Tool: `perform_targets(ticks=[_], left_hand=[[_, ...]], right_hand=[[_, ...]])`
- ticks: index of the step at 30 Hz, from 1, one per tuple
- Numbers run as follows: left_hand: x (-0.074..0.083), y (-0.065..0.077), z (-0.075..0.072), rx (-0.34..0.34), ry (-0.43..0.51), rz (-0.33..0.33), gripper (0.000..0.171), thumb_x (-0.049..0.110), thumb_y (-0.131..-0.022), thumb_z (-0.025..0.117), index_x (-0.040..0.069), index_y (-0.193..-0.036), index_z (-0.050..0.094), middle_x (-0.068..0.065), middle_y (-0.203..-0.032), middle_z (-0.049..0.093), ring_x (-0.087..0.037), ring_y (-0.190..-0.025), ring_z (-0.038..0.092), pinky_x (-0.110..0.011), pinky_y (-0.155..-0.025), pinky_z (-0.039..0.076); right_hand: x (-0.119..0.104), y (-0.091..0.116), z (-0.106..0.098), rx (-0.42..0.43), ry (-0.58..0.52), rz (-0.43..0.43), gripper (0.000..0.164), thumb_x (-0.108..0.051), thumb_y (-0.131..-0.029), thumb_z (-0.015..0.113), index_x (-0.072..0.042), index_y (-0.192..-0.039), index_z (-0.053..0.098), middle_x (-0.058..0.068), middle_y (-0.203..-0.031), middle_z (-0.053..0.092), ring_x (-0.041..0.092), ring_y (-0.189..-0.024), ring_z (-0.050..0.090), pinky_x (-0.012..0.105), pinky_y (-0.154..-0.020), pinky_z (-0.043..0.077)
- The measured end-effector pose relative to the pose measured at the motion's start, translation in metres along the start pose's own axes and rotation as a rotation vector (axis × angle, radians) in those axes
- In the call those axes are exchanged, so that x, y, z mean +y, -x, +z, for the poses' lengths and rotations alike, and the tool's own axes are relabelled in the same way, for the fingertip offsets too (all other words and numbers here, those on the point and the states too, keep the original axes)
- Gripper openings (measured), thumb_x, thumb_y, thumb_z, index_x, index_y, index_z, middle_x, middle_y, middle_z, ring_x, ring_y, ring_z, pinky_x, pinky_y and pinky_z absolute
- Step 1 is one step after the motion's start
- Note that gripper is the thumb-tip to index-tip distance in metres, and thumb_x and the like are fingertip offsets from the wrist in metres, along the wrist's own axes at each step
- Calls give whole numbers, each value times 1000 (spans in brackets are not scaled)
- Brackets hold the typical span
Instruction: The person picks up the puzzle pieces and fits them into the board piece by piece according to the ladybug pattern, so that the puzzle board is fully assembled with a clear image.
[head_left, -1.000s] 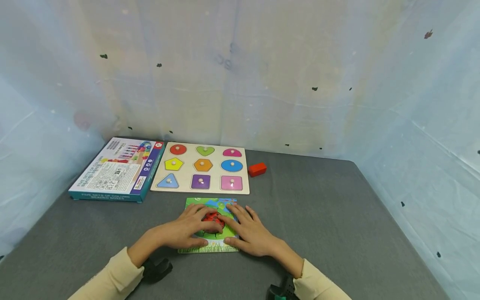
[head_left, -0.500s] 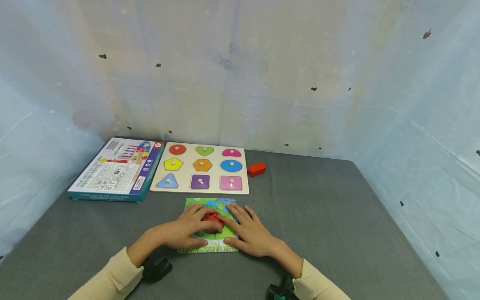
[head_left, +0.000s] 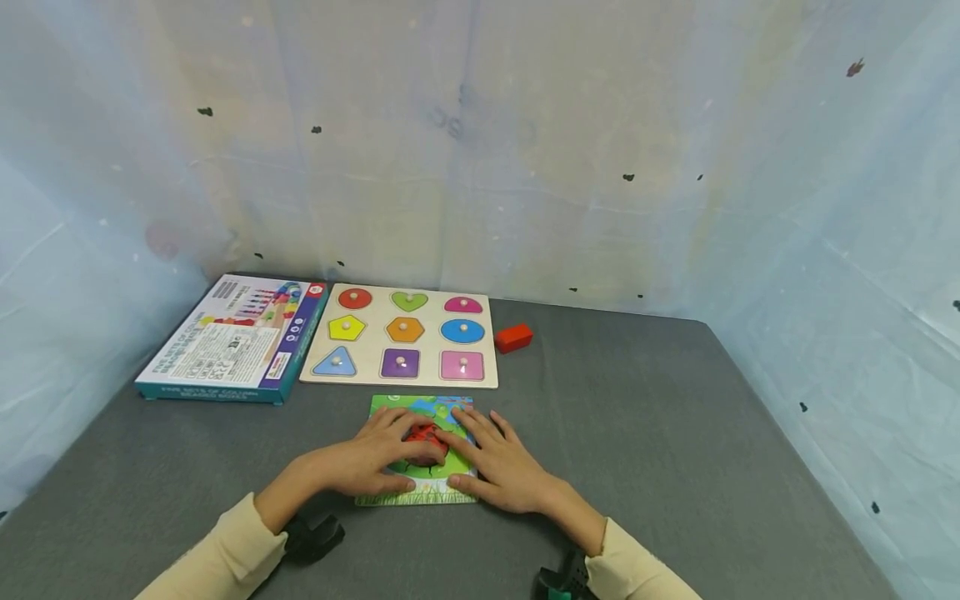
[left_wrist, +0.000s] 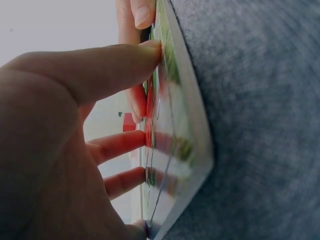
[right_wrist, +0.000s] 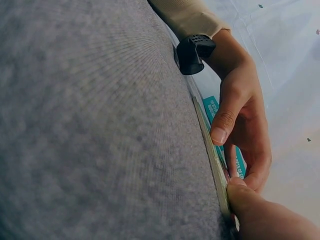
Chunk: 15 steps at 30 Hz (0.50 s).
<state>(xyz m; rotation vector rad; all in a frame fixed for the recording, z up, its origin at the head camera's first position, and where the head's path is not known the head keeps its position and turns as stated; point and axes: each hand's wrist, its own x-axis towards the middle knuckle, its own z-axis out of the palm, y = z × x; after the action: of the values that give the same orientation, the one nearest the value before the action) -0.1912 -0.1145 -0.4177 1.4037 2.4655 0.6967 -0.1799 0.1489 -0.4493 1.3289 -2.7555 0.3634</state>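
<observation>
A small square ladybug jigsaw puzzle [head_left: 435, 493], green with grass along its near edge, lies flat on the grey cloth. My left hand [head_left: 363, 460] rests its fingertips on the left and middle of it, partly covering the red ladybug [head_left: 438, 433]. From the other side my right hand [head_left: 510, 475] touches the picture with spread fingers, thumb near the lower right edge. In the left wrist view, thin seams cross the glossy puzzle board [left_wrist: 175, 117] and the left fingertips press its face. The right wrist view has the right thumb [right_wrist: 245, 197] at the board's edge.
Behind the puzzle lies a wooden shape board [head_left: 375, 342] with several coloured knobbed pieces. A flat teal and white box [head_left: 217, 342] stands left of it, and a red block [head_left: 514, 338] at its right. Pale plastic sheeting [head_left: 555, 150] surrounds the table.
</observation>
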Motion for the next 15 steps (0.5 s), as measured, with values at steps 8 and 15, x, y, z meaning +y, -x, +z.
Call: perform_targets(ticks=[8,15], left_hand=[[0,1,2,8,4,5,45,23,-88,64,31,-130,51,-14,-143,32,-40,-131,21,-65,-100,19],[-2,0,0,3,-7,6,45,24,-88,64,33,-131,51,-16,-145,27,-39,-132,20,-64,-101,18]], right_hand=[[-1,0,2,6,-5,2,58,-47,-98,35,-23,-149,24,10,-155,15,28,-142,10,57,-108,11],[1,0,1,13,15,4,58,-50,-98,32,-23,-149,23,10,-155,16,27,-142,10,57,-107,12]])
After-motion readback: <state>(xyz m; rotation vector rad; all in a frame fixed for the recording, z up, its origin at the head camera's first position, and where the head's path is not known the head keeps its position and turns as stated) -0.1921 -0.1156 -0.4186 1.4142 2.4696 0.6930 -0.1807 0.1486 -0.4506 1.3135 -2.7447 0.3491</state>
